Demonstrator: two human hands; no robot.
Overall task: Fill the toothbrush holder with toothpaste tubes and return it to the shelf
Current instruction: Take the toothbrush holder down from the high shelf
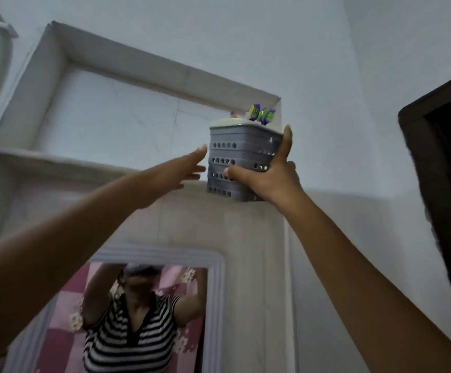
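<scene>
My view is dim and bluish, soft flat light, no glare, left hand (181, 170) motion-blurred, edges bowed by the wide lens

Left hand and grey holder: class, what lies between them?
Nothing. In the head view the left hand reaches open beside the grey holder, fingertips just short of its side; the right hand holds it.

1. The toothbrush holder (235, 162) is showing grey walls with rows of round holes and a cream rim.
2. The toothpaste tubes (262, 114) are showing purple, yellow and green.
3. The mirror (213, 265) frame is looking pale lilac.
4. The reflected shirt (133, 335) is showing black-and-white stripes.
5. The door frame (434, 168) is appearing dark brown.
</scene>
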